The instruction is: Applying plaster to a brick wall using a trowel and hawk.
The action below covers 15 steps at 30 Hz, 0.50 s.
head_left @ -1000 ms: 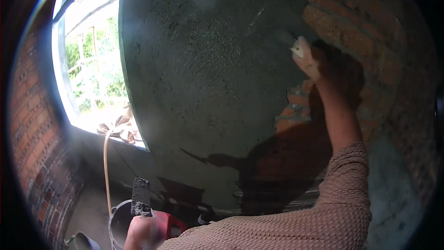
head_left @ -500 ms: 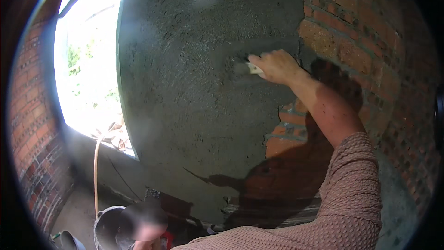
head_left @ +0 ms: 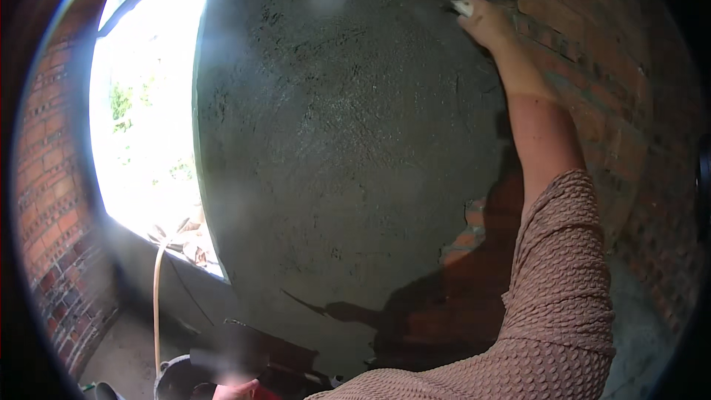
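High on the wall my right hand [head_left: 487,24] is closed round the pale handle of a plastering trowel [head_left: 464,7]. The blade is blurred and seen almost edge-on against the wet grey mortar [head_left: 341,141]. That mortar coats most of the wall, rough and shiny in the middle. Bare brick [head_left: 570,30] begins just right of my hand. My left hand [head_left: 237,390] shows only partly at the lower edge, blurred, seemingly wrapped round something with a dark smeared shape above it. A shadow on the wall shows a thin pointed tool.
A bright window opening [head_left: 148,118] lies to the left, beside a brick wall [head_left: 55,178]. From its sill a pale hose [head_left: 157,296] hangs down to a dark bucket [head_left: 174,374]. My shadow covers a bare brick patch [head_left: 466,281] low on the wall.
My right hand has moved up and slightly right with the trowel, from mid-wall to near the upper edge of the mortar. Mortar now covers more of the brick near the right side.
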{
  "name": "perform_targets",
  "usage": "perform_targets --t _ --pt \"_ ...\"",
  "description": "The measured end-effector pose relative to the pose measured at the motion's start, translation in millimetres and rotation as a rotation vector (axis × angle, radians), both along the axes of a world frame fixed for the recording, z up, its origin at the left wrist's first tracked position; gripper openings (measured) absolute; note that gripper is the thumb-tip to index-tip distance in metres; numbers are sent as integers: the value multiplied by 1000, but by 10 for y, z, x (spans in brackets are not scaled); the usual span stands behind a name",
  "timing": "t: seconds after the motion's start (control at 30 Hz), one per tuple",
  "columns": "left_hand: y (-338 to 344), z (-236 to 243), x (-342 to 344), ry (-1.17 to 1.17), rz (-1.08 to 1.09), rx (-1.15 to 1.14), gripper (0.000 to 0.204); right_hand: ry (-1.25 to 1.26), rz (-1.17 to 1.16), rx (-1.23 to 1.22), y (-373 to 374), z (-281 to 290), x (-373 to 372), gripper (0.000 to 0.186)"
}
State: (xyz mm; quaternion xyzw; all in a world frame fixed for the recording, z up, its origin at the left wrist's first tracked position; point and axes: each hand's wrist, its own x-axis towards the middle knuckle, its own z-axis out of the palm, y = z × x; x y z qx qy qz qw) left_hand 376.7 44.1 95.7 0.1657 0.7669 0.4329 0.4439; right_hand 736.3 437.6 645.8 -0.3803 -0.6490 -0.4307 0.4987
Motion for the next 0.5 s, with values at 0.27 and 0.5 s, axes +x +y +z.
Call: perform_targets --t 0.27,0.5 --pt "-72 615 -223 -40 16 303 16 342 191 -46 33 -121 600 46" --pt "91 650 -506 -3 -56 531 24 904 857 -273 -320 -1094 623 23"
